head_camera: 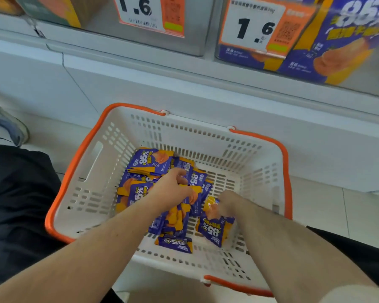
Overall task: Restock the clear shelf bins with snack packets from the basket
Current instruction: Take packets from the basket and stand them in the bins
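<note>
Crouched at the shelf, I had both hands in the basket w/ my left hand clutching packets from the pile & my right hand pinching one by its top, best squared into a stack before lifting to the bin above.

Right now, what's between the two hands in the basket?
Head view: purple-and-orange snack packets and bare basket floor lie between the left hand and right hand.
</note>
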The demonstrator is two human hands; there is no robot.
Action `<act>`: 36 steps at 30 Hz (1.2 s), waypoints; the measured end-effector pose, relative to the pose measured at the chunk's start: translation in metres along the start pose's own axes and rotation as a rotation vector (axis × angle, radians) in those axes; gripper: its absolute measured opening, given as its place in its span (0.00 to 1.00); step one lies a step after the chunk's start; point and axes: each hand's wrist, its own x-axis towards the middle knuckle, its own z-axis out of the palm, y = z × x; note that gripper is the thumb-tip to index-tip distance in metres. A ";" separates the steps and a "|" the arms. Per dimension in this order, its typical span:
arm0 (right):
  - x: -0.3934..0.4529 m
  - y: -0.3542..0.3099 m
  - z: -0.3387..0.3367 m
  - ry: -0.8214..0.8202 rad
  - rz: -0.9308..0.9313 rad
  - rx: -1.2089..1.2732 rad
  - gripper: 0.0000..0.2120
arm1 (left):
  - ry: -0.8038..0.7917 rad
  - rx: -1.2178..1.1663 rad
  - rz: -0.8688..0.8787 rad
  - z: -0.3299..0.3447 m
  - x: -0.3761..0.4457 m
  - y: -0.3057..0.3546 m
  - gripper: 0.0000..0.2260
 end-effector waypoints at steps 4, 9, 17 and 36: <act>-0.020 0.022 -0.031 0.046 0.030 0.460 0.14 | 0.044 -0.193 -0.125 0.010 -0.006 0.006 0.26; -0.061 0.033 -0.060 -0.005 -0.060 1.232 0.16 | -0.068 -0.516 -0.301 0.018 -0.023 0.027 0.37; -0.150 0.024 -0.111 0.138 -0.304 1.230 0.16 | 0.206 -1.033 -0.005 0.019 -0.037 0.084 0.09; -0.310 0.068 -0.212 1.120 -0.107 0.007 0.14 | 0.294 0.075 0.978 0.002 -0.098 0.254 0.09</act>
